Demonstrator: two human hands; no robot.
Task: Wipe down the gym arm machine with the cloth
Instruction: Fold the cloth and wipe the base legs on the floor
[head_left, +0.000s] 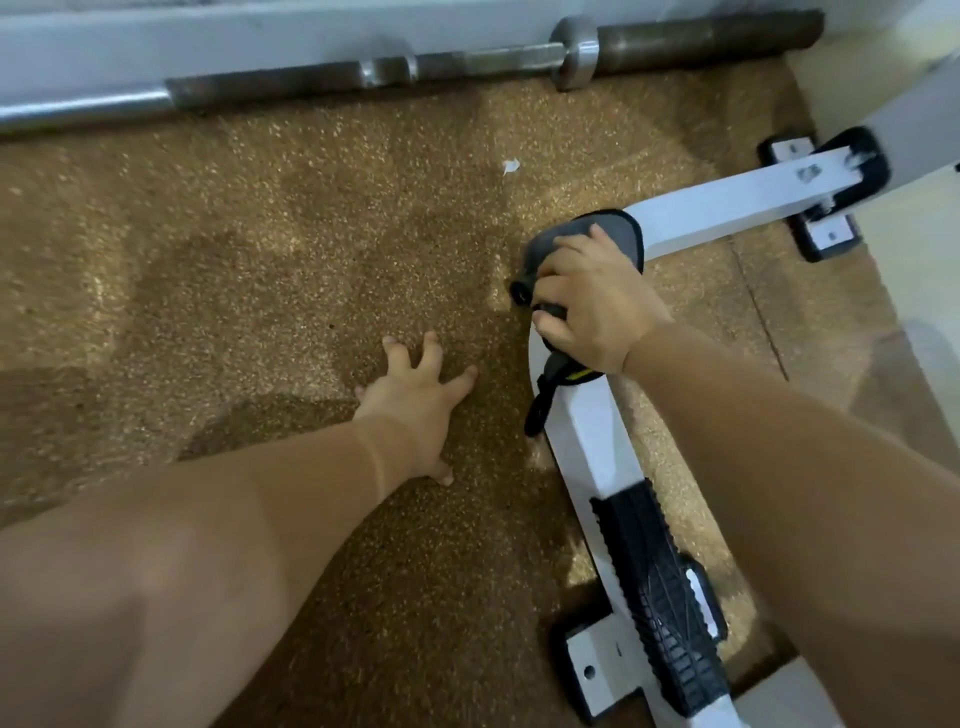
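On the speckled floor (234, 260) at left, the left hand (415, 405) lies flat with fingers spread, probably bracing the person's crouch. Right of it, the right hand (592, 306) curls its fingers round the grey cloth (621, 239), pressing it onto the bend of the machine's white frame (587, 431), likely mid-wipe. Nearer, at right, sits a black ribbed footplate (660, 587).
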